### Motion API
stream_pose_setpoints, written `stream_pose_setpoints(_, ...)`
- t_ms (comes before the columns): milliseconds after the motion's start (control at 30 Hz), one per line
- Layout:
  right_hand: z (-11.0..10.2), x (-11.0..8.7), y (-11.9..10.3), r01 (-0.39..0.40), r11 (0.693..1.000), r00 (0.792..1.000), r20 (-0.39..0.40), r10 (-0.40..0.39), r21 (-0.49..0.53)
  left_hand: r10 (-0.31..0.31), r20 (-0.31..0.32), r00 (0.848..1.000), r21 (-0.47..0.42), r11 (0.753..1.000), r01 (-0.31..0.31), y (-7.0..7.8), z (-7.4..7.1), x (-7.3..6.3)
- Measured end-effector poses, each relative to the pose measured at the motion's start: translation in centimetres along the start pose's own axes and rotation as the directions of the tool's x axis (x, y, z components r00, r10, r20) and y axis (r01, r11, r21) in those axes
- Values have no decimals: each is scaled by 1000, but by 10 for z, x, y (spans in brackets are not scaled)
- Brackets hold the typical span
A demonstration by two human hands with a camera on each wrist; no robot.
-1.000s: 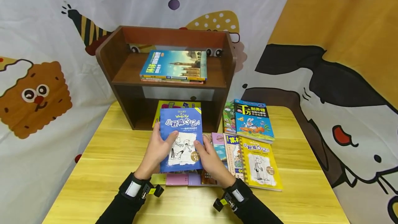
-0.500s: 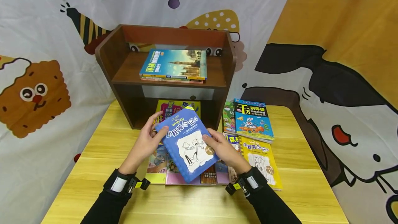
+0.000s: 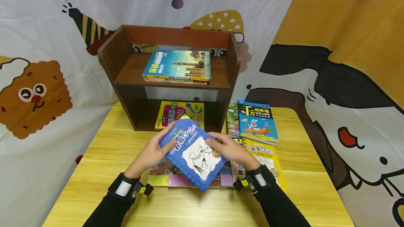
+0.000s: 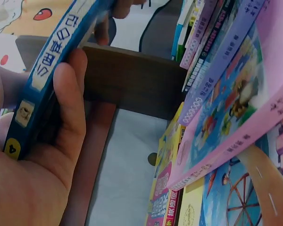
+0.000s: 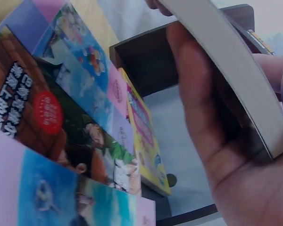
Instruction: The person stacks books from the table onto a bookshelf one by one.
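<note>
A blue paperback book (image 3: 195, 153) with a white cartoon panel is held tilted above the table, in front of the bookshelf. My left hand (image 3: 150, 155) grips its left side, thumb on the front cover. On the opposite side my right hand (image 3: 231, 150) holds it, thumb also on the cover. The left wrist view shows the book's spine (image 4: 49, 61) lying between thumb and fingers of the left hand. Seen from the right wrist, its page edges (image 5: 236, 70) sit in the right hand's grip. Beneath it lie several pink and purple books (image 3: 176, 181), partly hidden.
A brown two-tier bookshelf (image 3: 126, 108) stands behind. Its upper shelf bears a stack of books (image 3: 178, 66), and a yellow book (image 3: 199, 109) lies on the lower one. At the right are a blue rabbit-cover book (image 3: 258, 122) and a yellow comic book (image 3: 274, 157) on the wooden table (image 3: 309, 171).
The blue book has turned from upright to a slant, its top swinging left, and shifted slightly right. Both hands keep hold of it; the yellow book on the lower shelf shows more.
</note>
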State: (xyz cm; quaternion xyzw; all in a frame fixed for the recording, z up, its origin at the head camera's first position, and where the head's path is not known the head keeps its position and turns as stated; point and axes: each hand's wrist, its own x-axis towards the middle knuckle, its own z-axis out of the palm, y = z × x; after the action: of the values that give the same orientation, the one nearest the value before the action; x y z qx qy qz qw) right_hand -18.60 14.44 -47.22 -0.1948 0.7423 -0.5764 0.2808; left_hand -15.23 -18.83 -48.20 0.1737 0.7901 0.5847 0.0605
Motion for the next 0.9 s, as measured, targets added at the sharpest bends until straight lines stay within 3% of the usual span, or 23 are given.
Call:
stream_pose_setpoints(100, 3, 1, 6, 4, 1000, 994, -105, -5, -11, 19, -36, 999, -10, 1000, -19, 0, 0, -1)
stream_pose_setpoints(200, 7, 2, 13, 32, 999, 969, -247, -29, 8, 21, -76, 997, -40, 999, -25, -1, -1, -1)
stream_pose_setpoints(300, 13, 5, 17, 61, 997, 908, -418, -37, 45, 13, -137, 991, -59, 998, -21, 0, -1, 0)
stream_pose_setpoints(400, 26, 6, 18, 90, 993, 845, -534, -33, 81, -1, -211, 977, -58, 998, -11, 3, 0, -1)
stream_pose_setpoints(467, 36, 6, 17, 121, 986, 824, -566, -38, 111, -11, -259, 966, -59, 998, -4, 5, 1, 0)
stream_pose_setpoints(567, 52, 6, 16, 182, 970, 828, -557, -63, 161, -37, -320, 947, -98, 995, 6, 7, 3, 1)
stream_pose_setpoints(700, 69, 9, 18, 236, 932, 877, -473, -82, 276, -81, -385, 919, -139, 990, 29, 5, 6, 4)
stream_pose_setpoints(767, 75, 12, 20, 238, 921, 892, -444, -81, 309, -108, -397, 911, -154, 987, 50, 2, 8, 4)
stream_pose_setpoints(900, 80, 16, 24, 214, 931, 880, -473, -53, 294, -155, -392, 907, -152, 983, 102, -3, 11, 4)
